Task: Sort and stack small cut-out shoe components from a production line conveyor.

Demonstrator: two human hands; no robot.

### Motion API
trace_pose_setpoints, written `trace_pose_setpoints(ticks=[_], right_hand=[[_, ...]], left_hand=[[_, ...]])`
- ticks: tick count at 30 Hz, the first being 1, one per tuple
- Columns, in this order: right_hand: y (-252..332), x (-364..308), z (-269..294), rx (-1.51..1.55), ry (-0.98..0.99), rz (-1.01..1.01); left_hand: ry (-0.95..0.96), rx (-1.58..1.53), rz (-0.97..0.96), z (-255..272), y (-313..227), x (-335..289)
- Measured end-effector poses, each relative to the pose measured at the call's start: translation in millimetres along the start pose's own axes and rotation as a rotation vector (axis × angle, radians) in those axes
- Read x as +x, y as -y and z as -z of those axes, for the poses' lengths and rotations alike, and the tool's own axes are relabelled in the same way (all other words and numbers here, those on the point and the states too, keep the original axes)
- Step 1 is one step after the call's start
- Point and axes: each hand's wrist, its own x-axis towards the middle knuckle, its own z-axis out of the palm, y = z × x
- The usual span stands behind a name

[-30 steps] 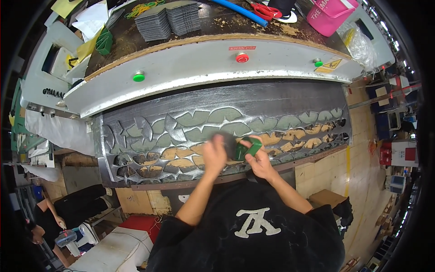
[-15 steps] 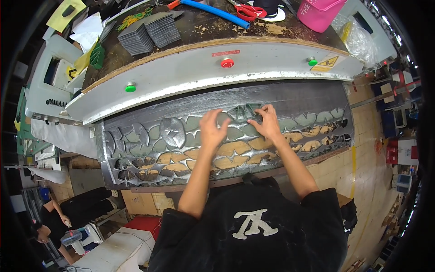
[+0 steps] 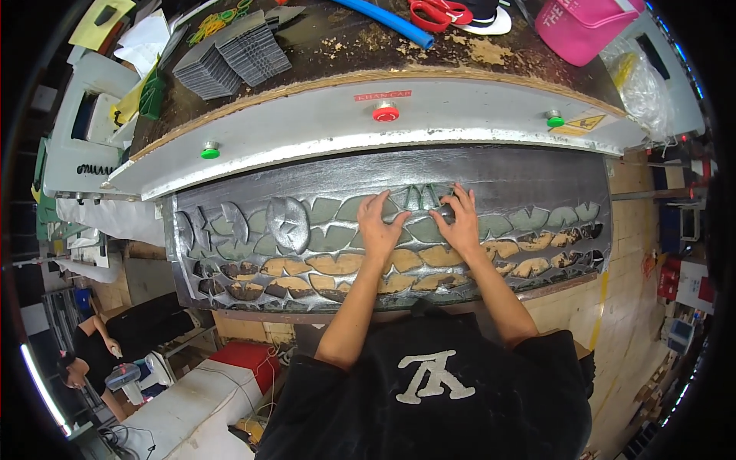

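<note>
A green-framed cutting die (image 3: 420, 197) with thin upright walls rests on the far side of a dark shiny sheet (image 3: 529, 172). My left hand (image 3: 381, 224) grips its left end, thumb toward the near edge and fingers over the far side. At the other end, my right hand (image 3: 461, 222) holds it in the same way. Both hands are closed on the die, partly hiding its ends. Nearer me, the sheet is cut through with rows of leaf-shaped openings (image 3: 335, 263), some showing tan board beneath. Loose cut pieces (image 3: 287, 225) lie on its left part.
Beyond the sheet runs a grey press beam (image 3: 299, 119) with a red button (image 3: 386, 113) and green buttons at its sides. On top sit stacked grey pieces (image 3: 253, 57), a blue tube (image 3: 383, 21), red scissors (image 3: 438, 14) and a pink bin (image 3: 586, 29). Another person (image 3: 130, 341) is at lower left.
My left hand has moved right and come down onto the die's left end. My right hand has stayed at its right end. The whole view has shifted slightly.
</note>
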Motion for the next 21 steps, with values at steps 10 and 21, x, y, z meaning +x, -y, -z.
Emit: trace_pose_setpoints(ticks=[10,21], right_hand=[[2,1,1,-0.024,0.000,0.005],[25,29,64,0.076,-0.136,0.006]], left_hand=[[0.033,-0.005,0.039,0,1,0],[-0.120,0.060,-0.255,42,-20,-9]])
